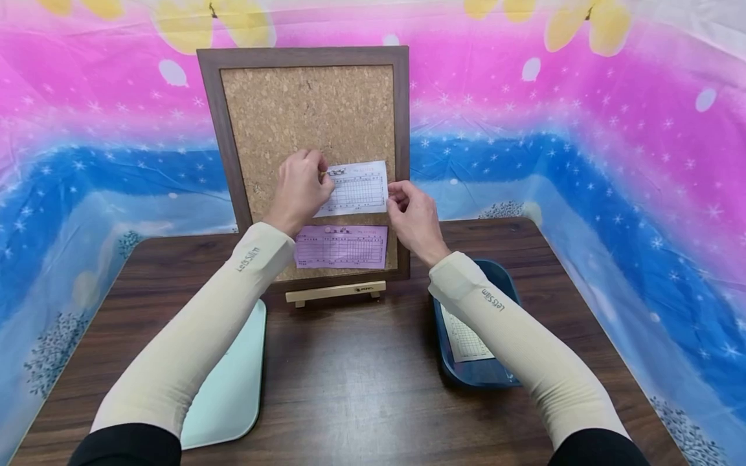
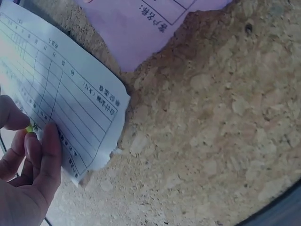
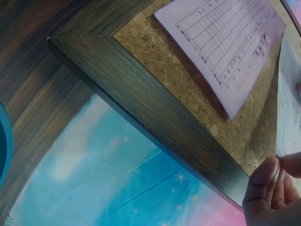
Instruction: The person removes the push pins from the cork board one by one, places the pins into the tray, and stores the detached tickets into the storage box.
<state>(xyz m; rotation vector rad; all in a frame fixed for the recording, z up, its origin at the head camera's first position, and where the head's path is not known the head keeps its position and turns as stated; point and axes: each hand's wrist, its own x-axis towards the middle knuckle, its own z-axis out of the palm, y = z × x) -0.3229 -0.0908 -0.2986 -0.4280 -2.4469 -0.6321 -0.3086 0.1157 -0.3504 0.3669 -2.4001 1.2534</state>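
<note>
Though half-hidden, slip (image 1: 466,338) in blue tray (image 1: 479,373).

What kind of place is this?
Probably an indoor craft or work corner: there's a wooden table, a cork board standing on it, and a colourful snowflake cloth hung behind.

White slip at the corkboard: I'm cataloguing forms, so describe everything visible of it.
The white slip looks like paper, printed with a ruled grid, dark characters and a reddish number; its left end is ragged. It sits nearly level at the corkboard, above the purple slip. The right hand pinches its right edge; the left hand holds a small yellow thing at its left end. Whether it's pinned is unclear.
</note>
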